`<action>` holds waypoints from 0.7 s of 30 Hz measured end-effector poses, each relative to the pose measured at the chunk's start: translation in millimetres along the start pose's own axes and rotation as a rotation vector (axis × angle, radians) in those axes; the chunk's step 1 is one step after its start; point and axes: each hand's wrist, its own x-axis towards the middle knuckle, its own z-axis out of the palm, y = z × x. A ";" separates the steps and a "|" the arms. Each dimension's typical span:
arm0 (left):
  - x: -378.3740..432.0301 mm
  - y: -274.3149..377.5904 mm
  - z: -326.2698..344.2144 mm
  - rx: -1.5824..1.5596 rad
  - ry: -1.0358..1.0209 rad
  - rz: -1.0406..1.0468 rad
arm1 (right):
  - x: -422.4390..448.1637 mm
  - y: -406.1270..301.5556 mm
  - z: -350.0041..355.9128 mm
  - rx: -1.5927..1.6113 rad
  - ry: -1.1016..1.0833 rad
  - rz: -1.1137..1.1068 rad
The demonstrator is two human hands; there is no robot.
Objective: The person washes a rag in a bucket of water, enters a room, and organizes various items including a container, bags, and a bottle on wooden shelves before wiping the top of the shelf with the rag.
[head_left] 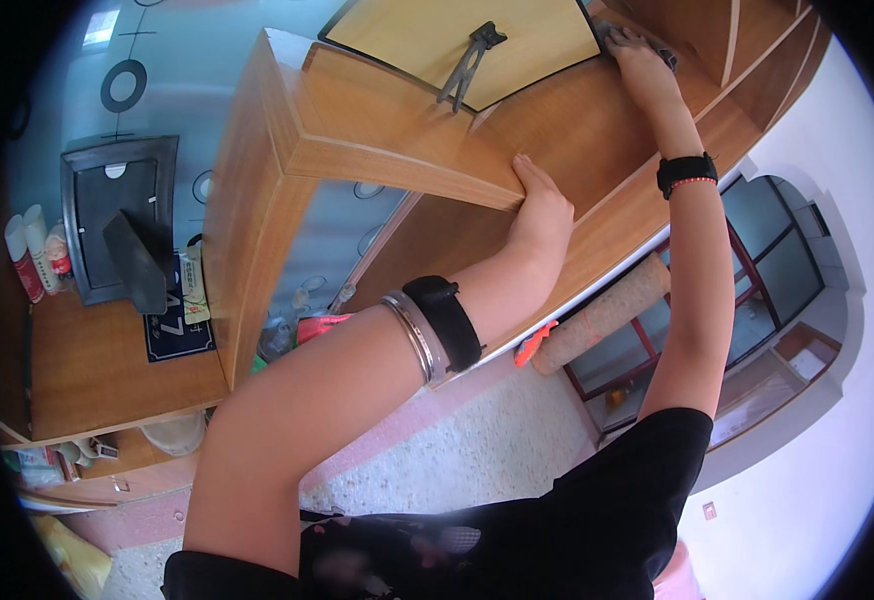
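My left hand (544, 196) rests on the front edge of a wooden shelf (407, 172), its fingers on the board and part of the hand hidden from view. Farther right, my right hand (635, 64) presses a dark grey cloth (662, 56) onto the shelf surface, beside the corner of a framed board (542, 45). That board has a yellowish back, a black rim and a dark folding stand (470, 64). Black bands circle both wrists or forearms.
At the left, a dark picture frame (118, 221) seen from behind stands on a lower wooden shelf (121, 375) near small bottles, a figurine and a blue number plate (163, 337). A rolled mat (605, 315) leans below the cabinet. Upright dividers stand at upper right.
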 end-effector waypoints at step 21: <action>-3.5 -4.2 -5.5 -0.001 -0.020 0.021 | -57.8 -89.0 -2.8 -0.038 0.206 -0.084</action>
